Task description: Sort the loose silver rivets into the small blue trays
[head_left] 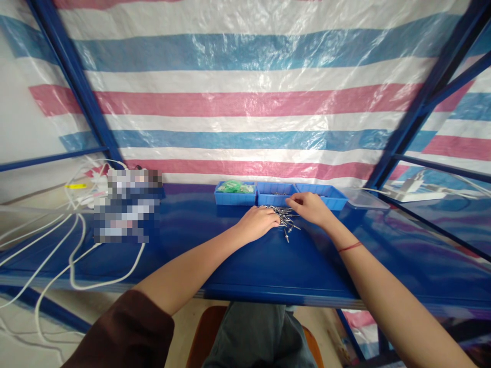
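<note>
A loose pile of silvery metal rivets lies on the blue tabletop, with one rivet apart at its near side. My left hand rests at the pile's left edge, its fingers curled in against the rivets; what they grip is hidden. Over the right side of the pile is my right hand, thumb and fingers drawn together in front of the blue bins. Whatever sits in that pinch is too small to make out. The middle blue bin holds small dark metal pieces.
A left blue bin holds green-and-white packets. The right blue bin stands beside a clear plastic lid. White cables trail over the left edge. A power strip lies at right. Blue frame posts flank the table.
</note>
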The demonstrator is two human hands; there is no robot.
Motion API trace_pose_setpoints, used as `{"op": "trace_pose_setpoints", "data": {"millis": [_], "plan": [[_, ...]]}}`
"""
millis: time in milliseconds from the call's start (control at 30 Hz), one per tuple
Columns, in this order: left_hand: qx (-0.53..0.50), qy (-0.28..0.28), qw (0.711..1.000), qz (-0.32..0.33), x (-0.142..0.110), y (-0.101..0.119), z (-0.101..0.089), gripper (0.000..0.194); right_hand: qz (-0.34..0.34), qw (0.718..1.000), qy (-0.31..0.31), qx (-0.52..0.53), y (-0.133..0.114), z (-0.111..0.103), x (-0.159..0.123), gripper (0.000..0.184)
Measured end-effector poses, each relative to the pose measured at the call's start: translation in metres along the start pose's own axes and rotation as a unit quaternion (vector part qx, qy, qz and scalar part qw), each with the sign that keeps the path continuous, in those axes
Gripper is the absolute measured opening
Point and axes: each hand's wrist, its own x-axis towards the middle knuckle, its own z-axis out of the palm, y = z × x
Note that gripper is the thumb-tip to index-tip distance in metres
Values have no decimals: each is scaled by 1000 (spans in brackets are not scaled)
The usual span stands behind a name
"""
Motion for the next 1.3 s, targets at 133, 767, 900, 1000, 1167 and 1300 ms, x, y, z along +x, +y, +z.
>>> {"op": "trace_pose_setpoints", "data": {"millis": [133, 767, 900, 1000, 1167, 1300], "plan": [[1, 5, 1000, 8, -1, -1, 2, 25, -30, 999, -25, 10, 0, 2, 0, 35], [-98, 96, 989, -48, 1, -5, -2, 23, -69, 989, -75, 109, -9, 2, -3, 23], [-184, 191, 961, -76, 3, -8, -5, 21, -112, 964, -103, 217, -14, 4, -6, 23], [-238, 234, 936, -108, 5, -9, -4, 19, -105, 951, -124, 261, -15, 8, -5, 21], [-337, 273, 890, -142, 7, -12, 3, 16, -80, 939, -111, 315, -15, 10, -4, 26], [-420, 278, 848, -165, 8, -12, 4, 15, -61, 924, -132, 354, -20, 10, -6, 32]]}}
